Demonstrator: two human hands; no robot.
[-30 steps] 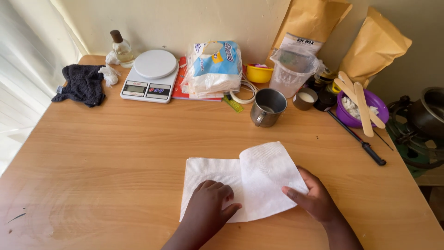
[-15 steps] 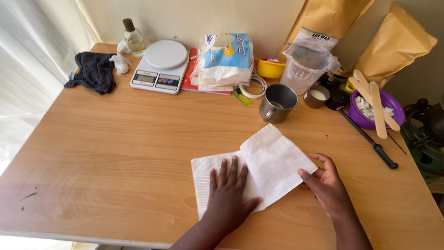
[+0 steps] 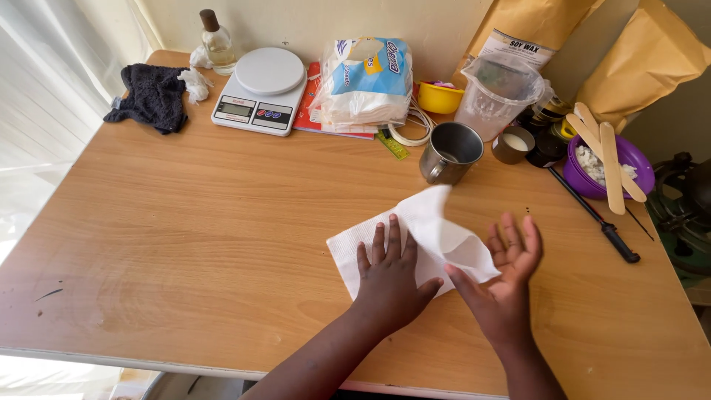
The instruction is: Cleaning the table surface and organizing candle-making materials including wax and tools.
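The left hand (image 3: 390, 278) lies flat, fingers spread, on a white paper napkin (image 3: 415, 241) near the wooden table's (image 3: 185, 222) front edge. The right hand (image 3: 503, 278), fingers wide, lifts the napkin's right flap with its thumb, below a metal mug (image 3: 449, 152).

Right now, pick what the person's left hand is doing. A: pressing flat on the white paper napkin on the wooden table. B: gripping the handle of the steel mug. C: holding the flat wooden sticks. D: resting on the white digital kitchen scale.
A: the left hand lies palm-down, fingers spread, on the white paper napkin, while the right hand lifts the napkin's other side.
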